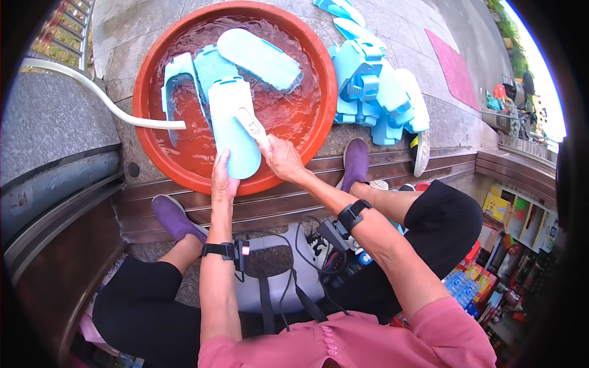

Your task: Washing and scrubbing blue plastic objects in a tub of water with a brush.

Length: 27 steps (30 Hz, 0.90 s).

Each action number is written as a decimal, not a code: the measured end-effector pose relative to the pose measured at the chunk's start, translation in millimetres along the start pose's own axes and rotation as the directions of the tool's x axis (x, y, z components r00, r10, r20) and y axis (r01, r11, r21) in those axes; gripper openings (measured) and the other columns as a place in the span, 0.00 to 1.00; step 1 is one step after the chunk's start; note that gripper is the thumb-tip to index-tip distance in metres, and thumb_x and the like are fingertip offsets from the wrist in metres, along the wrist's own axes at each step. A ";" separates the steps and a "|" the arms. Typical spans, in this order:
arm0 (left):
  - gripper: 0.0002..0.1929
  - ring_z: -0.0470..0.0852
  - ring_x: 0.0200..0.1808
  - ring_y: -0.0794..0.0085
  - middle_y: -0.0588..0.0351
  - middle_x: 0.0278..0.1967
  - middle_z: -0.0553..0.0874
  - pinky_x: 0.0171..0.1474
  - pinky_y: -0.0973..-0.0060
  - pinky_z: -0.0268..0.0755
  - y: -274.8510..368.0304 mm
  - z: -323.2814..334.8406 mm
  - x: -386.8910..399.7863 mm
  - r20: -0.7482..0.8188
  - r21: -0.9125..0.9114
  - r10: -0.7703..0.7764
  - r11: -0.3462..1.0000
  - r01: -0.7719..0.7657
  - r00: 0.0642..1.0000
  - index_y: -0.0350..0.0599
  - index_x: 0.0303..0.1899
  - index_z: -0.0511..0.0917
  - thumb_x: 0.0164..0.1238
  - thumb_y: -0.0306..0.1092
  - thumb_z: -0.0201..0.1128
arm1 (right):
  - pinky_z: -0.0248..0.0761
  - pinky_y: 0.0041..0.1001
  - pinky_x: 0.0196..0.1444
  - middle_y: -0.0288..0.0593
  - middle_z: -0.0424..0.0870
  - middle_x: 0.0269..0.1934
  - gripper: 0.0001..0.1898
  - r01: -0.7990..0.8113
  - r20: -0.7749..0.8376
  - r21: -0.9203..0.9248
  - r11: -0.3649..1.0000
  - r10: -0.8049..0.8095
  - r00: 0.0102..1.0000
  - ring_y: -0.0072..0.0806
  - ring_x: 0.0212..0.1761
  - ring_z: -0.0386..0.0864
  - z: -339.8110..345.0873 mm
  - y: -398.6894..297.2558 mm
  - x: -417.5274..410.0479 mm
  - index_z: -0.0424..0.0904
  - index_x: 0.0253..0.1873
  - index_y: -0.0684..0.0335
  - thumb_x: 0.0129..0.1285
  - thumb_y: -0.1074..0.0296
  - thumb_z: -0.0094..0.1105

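Observation:
My left hand grips the near rounded end of a light-blue plastic shoe holder, which tilts over a round red-orange plastic tub. A white-handled brush is in my right hand, its head against the holder's upper face; the bristles are hidden. Water covers the tub's bottom. Behind the held piece, another blue holder part stands partly in the water. To its left leans a blue bracket-like part. A long rounded blue panel floats or rests at the far side.
A white hose hangs over the tub's left rim. Several blue holders are piled right of the tub, beside a sneaker. Metal-edged steps run below the tub. Packed shelves stand at the right.

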State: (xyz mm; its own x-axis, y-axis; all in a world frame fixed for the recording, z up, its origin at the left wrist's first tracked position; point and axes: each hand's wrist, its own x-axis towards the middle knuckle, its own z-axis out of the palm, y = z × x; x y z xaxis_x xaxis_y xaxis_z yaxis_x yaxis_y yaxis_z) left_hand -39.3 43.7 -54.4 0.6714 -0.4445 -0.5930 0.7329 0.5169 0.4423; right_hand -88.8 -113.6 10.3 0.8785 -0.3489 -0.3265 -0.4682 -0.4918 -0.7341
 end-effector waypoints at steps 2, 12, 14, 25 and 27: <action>0.23 0.73 0.56 0.66 0.54 0.54 0.75 0.61 0.66 0.64 -10.6 5.0 6.4 -0.006 -0.009 0.028 1.000 -0.028 1.000 0.39 0.60 0.65 0.67 0.37 0.55 | 0.67 0.52 0.37 0.61 0.79 0.30 0.18 -0.150 0.025 -0.083 0.985 0.152 0.988 0.59 0.37 0.76 9.8 2.4 -26.7 0.69 0.39 0.65 0.67 0.52 0.46; 0.24 0.74 0.57 0.63 0.50 0.55 0.75 0.62 0.62 0.64 -6.6 3.7 15.0 -0.099 -0.081 0.099 0.991 -0.107 0.990 0.37 0.60 0.64 0.67 0.40 0.56 | 0.67 0.50 0.44 0.65 0.78 0.37 0.22 -0.195 0.183 -0.010 0.981 0.193 0.964 0.60 0.44 0.74 18.0 -15.4 22.2 0.75 0.40 0.68 0.68 0.52 0.40; 0.24 0.74 0.57 0.63 0.51 0.55 0.75 0.62 0.62 0.64 -2.9 3.8 14.2 -0.108 -0.084 0.096 0.991 -0.106 0.989 0.37 0.60 0.64 0.67 0.41 0.56 | 0.67 0.50 0.44 0.65 0.78 0.37 0.22 -0.212 0.169 -0.008 0.977 0.210 0.963 0.60 0.45 0.74 18.9 -21.3 29.4 0.75 0.40 0.68 0.68 0.52 0.39; 0.25 0.71 0.59 0.65 0.52 0.58 0.73 0.62 0.64 0.63 5.3 17.5 12.6 -0.107 -0.071 0.109 0.991 -0.117 0.988 0.39 0.62 0.63 0.71 0.45 0.50 | 0.67 0.46 0.39 0.64 0.77 0.33 0.15 -0.069 0.076 -0.020 0.997 0.071 0.995 0.57 0.41 0.76 17.6 -2.3 -11.0 0.73 0.38 0.70 0.67 0.61 0.44; 0.26 0.71 0.60 0.64 0.52 0.58 0.72 0.63 0.64 0.62 4.9 25.2 12.1 -0.120 -0.056 0.103 0.992 -0.111 0.987 0.39 0.62 0.62 0.71 0.48 0.48 | 0.68 0.51 0.44 0.64 0.79 0.35 0.23 -0.128 0.100 -0.093 0.987 0.137 0.986 0.60 0.43 0.75 12.9 -14.9 34.1 0.75 0.40 0.70 0.68 0.52 0.41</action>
State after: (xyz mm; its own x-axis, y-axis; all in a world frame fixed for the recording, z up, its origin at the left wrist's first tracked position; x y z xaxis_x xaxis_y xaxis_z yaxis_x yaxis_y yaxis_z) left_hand -24.9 22.4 -42.5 0.7255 -0.2973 -0.6207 0.6466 0.6033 0.4668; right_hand -50.6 -107.9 2.4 0.8112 -0.3311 -0.4819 -0.5833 -0.5152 -0.6280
